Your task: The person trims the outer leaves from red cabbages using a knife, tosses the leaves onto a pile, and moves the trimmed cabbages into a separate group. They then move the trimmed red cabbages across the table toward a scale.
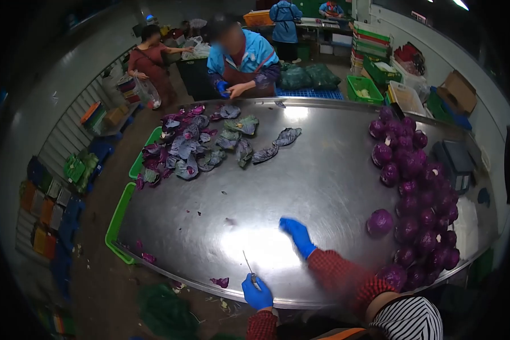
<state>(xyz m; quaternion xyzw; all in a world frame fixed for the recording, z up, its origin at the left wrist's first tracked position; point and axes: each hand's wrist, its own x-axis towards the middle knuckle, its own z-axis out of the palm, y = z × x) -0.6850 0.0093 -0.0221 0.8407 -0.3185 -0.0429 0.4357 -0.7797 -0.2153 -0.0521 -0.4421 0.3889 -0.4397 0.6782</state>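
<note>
My left hand (pixel 257 292), in a blue glove, is closed round the handle of a knife (pixel 248 262) at the near edge of the metal table (pixel 323 170); the thin blade points up and away. My right hand (pixel 297 233), also blue-gloved, reaches over the middle of the table. Its fingers are blurred, and I cannot make out whether they hold anything. To its right sits a single purple cabbage (pixel 379 222), beside a large pile of purple cabbages (pixel 411 164) along the right side.
Loose cabbage leaves (pixel 190 144) lie heaped at the far left. Green crates (pixel 119 221) stand against the left edge. Across the table stands a co-worker (pixel 243 56) in blue; another person (pixel 153 62) is further left. A dark box (pixel 456 161) lies behind the pile.
</note>
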